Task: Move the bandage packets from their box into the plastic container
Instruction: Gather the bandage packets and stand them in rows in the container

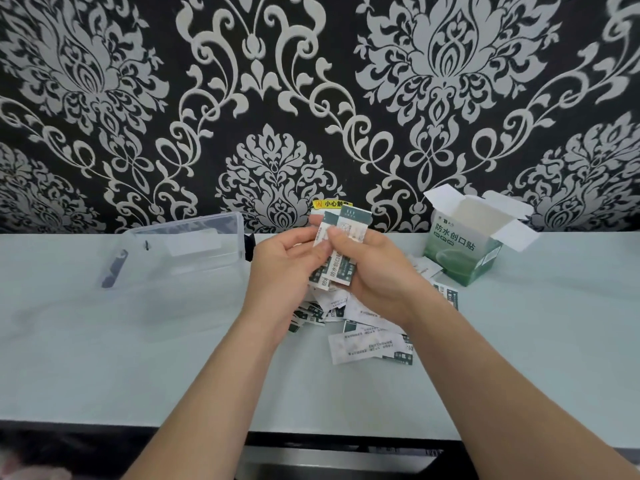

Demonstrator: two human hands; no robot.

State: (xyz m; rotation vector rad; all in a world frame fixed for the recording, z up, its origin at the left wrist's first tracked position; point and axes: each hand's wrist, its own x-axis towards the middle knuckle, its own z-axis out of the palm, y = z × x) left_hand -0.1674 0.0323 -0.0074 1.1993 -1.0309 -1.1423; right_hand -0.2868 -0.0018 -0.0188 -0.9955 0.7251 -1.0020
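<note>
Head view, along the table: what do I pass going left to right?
Clear plastic container → left hand → right hand → open bandage box. The bandage packets gripped by both hands overlap them, so they are left out.

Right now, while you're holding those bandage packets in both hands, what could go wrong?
1. The held packets sit fanned and uneven between the left hand and right hand, so some might slip out on the way to the plastic container.
2. Loose packets lie on the counter under the hands; a careless move could sweep them off.
3. A few stray packets beside the bandage box could be overlooked.
</note>
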